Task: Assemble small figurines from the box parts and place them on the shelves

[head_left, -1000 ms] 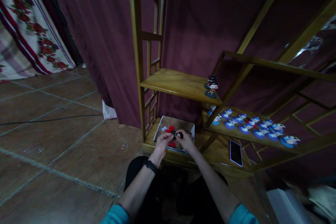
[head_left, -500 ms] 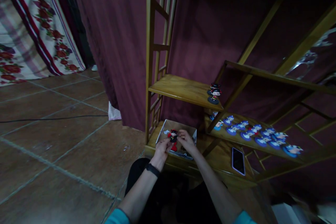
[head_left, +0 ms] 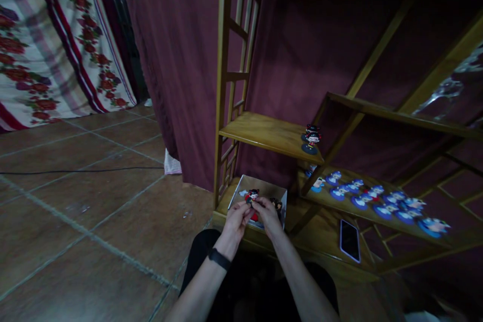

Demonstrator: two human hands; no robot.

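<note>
A small figurine (head_left: pixel 253 194) with black hair and red trim is pinched between both hands, above an open white-rimmed cardboard box (head_left: pixel 259 181). My left hand (head_left: pixel 236 219) is closed on its left lower side. My right hand (head_left: pixel 266 213) grips it from the right, the fingertips of both hands nearly meeting; its base is mostly hidden by them. Inside the box, dark pieces (head_left: pixel 278 205) show beside my right hand, and something red (head_left: pixel 254 217) shows below the figurine. A small pale blue-white item (head_left: pixel 243 192) lies at the box's left.
Two similar black-haired figurines (head_left: pixel 311 140) stand at the right end of the wooden shelf (head_left: pixel 269 133). Several blue-and-white figurines (head_left: pixel 353 185) line a lower shelf. A phone (head_left: pixel 349 240) lies on the bottom board. Slanted wooden bars and a purple curtain (head_left: pixel 188 85) surround the spot.
My right hand has moved down and left to the figurine's lower part, joining my left hand on it. The camera view has turned slightly left.
</note>
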